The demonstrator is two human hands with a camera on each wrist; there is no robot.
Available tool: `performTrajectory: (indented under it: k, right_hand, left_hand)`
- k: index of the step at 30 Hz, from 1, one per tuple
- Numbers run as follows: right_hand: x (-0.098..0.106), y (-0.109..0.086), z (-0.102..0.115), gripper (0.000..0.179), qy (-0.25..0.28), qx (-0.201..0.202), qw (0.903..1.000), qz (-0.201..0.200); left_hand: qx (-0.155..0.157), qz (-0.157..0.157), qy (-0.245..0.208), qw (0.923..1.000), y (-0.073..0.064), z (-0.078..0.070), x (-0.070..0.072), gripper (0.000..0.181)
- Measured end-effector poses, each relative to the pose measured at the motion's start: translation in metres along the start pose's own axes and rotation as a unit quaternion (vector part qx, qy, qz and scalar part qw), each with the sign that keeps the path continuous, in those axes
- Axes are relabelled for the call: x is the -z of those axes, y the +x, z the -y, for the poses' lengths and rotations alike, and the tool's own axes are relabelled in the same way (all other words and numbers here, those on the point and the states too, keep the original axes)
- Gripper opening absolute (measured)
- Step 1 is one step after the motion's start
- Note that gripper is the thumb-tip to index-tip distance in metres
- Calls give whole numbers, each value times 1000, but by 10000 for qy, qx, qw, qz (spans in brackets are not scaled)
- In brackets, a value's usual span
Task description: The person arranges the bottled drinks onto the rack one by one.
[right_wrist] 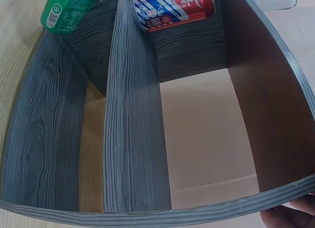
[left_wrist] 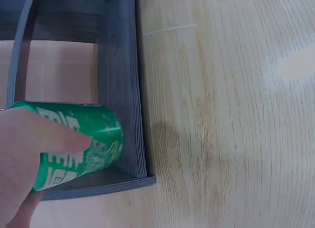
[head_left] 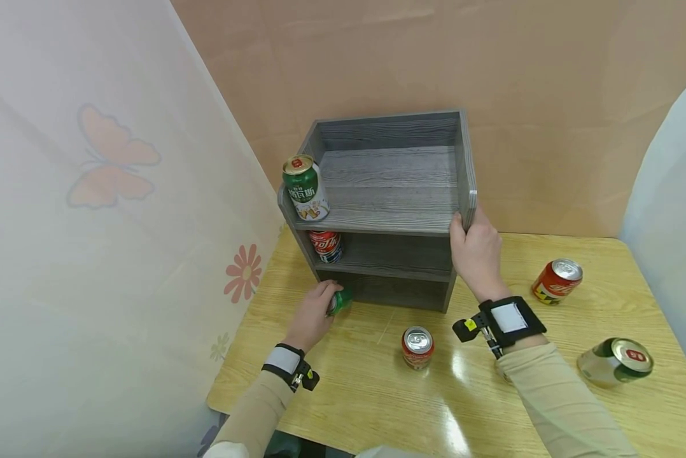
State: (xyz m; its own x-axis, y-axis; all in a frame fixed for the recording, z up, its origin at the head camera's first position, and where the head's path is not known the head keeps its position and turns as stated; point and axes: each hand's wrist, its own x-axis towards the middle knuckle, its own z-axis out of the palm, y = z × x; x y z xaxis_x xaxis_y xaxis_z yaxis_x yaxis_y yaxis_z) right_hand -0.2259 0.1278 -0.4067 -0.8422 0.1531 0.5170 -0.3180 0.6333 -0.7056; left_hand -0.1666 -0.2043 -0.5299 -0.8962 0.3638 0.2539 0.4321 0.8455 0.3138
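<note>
My left hand [head_left: 311, 315] grips a green can [head_left: 340, 301] at the left end of the bottom compartment of a grey wooden shelf [head_left: 389, 221]. In the left wrist view the green can [left_wrist: 98, 134] is tilted at the opening, its end inside, with my thumb across it. My right hand [head_left: 479, 257] holds the shelf's right side panel, thumb at the front edge; fingertips [right_wrist: 285, 217] show by that panel in the right wrist view. A red can [head_left: 326, 247] stands at the left of the middle compartment. Above it, a green-and-white can [head_left: 307, 189] stands on the top level's left.
A red can [head_left: 417, 348] stands on the table [head_left: 366, 388] in front of the shelf. To the right are another red can [head_left: 557, 281] and a green-and-white can [head_left: 615, 362]. My right forearm mostly hides one more object. A patterned wall [head_left: 148, 286] rises at left.
</note>
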Motion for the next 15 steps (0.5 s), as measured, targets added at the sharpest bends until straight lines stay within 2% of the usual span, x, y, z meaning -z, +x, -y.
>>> performTrajectory:
  k: [6,11,15]
  right_hand:
    - [0,0,1,38,-14,-7,10000,-9]
    - [0,0,1,37,14,26,10000,-34]
    - [0,0,0,38,7,10,10000,-11]
  left_hand:
    - [-250,-103,365,9990,8,-2,-5,66]
    - [-352,-181,608,9974,15,1,-14,61]
    - [-352,-112,822,9959,19,2,-20,56]
